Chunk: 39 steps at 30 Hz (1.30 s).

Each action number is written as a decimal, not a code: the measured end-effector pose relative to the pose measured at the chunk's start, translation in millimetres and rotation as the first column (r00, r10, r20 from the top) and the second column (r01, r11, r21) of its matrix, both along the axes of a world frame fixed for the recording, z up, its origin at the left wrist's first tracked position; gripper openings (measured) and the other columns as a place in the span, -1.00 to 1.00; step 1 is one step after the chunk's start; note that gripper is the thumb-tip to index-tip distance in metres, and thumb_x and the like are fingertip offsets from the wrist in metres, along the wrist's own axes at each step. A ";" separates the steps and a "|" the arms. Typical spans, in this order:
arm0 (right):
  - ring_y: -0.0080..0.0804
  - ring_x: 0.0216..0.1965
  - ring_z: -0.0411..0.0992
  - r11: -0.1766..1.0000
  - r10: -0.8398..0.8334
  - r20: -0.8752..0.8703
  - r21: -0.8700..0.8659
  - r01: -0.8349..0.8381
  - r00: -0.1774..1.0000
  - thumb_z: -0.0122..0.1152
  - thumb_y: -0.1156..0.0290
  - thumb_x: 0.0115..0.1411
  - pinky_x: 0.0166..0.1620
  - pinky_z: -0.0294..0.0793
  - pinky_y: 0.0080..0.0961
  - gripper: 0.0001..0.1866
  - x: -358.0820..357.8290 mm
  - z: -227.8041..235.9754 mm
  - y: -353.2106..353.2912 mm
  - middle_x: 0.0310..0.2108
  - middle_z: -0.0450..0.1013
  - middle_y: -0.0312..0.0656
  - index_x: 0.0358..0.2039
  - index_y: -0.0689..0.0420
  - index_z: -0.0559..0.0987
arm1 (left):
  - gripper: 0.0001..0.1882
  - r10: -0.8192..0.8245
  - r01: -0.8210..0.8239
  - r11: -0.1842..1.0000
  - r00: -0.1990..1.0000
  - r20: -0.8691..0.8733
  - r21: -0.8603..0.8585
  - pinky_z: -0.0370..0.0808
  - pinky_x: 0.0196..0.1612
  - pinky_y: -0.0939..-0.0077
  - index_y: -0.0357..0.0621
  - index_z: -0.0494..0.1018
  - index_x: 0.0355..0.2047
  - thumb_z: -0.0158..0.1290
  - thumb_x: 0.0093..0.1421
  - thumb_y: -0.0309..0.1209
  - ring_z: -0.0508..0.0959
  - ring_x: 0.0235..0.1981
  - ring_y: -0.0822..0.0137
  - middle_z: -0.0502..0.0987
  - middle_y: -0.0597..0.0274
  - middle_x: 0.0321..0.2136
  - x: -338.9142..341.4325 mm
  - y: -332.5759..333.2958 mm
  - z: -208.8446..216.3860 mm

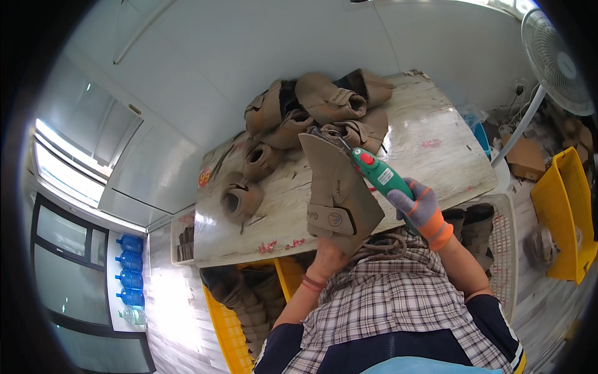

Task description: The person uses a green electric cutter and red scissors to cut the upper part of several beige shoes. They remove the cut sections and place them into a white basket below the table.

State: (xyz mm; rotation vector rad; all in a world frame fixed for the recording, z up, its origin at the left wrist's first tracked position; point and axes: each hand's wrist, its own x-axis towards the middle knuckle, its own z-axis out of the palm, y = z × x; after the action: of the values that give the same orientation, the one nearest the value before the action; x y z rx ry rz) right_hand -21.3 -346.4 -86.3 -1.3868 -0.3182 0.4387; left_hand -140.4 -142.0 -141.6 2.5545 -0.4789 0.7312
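Observation:
My left hand (328, 257), bare with a red band at the wrist, holds a brown shoe upper (337, 194) by its lower end; most of its fingers are hidden behind the material. The upper stands tilted over the table's front edge, its strap facing me. In a grey and orange glove, my right hand (423, 210) grips a green hand-held power tool (384, 179) with a red button. The tool's thin metal tip points up and left, close to the upper's far edge; I cannot tell whether they touch.
Several brown shoe uppers (324, 98) are heaped on the worn table (436, 149), with two more uppers (242, 201) at its left. Yellow crates (228, 318) and a white basket (506, 249) hold more below. A standing fan (560, 59) and yellow bin (564, 218) are at the right.

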 end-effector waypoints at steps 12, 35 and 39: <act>-0.03 -0.39 0.51 0.390 0.025 0.661 -0.697 0.601 0.750 0.05 -0.06 0.13 -0.32 0.48 -0.21 -0.48 85.7 -91.1 0.4 -0.46 0.52 -0.04 -0.14 0.15 0.44 | -0.60 0.222 -0.315 0.925 0.902 0.370 0.212 0.11 0.19 -0.01 -0.34 0.39 -0.11 0.05 0.00 -0.47 0.29 0.05 -0.15 0.35 -0.23 -0.07 186.2 158.8 84.2; -0.10 0.26 0.07 0.105 0.033 0.160 -0.982 0.156 0.987 0.39 -0.08 -0.20 0.28 0.02 -0.28 0.00 6.9 -322.3 -239.6 0.20 0.18 -0.06 0.19 0.17 0.22 | -0.24 0.187 -0.247 0.932 0.954 0.233 0.265 -0.07 0.31 0.15 0.05 0.17 0.23 -0.24 -0.05 -0.69 -0.07 0.32 0.00 -0.12 -0.10 0.30 208.6 118.3 147.1; -0.12 0.28 0.05 -0.011 0.270 -0.029 -1.000 -0.027 0.962 0.44 -0.13 -0.28 0.31 -0.11 -0.26 0.12 59.9 -332.1 -186.7 0.22 0.16 -0.07 0.23 0.17 0.17 | -0.29 0.266 -0.355 0.866 0.923 0.276 0.352 -0.05 0.30 0.17 0.01 0.17 0.23 -0.23 -0.01 -0.66 -0.06 0.32 0.03 -0.10 -0.10 0.29 191.0 99.8 188.9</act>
State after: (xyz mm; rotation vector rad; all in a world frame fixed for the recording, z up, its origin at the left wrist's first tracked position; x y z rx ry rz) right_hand 38.6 -533.1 -418.4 -2.9469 -0.2805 0.8136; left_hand 50.7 -42.2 47.3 2.9919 -0.3035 1.1450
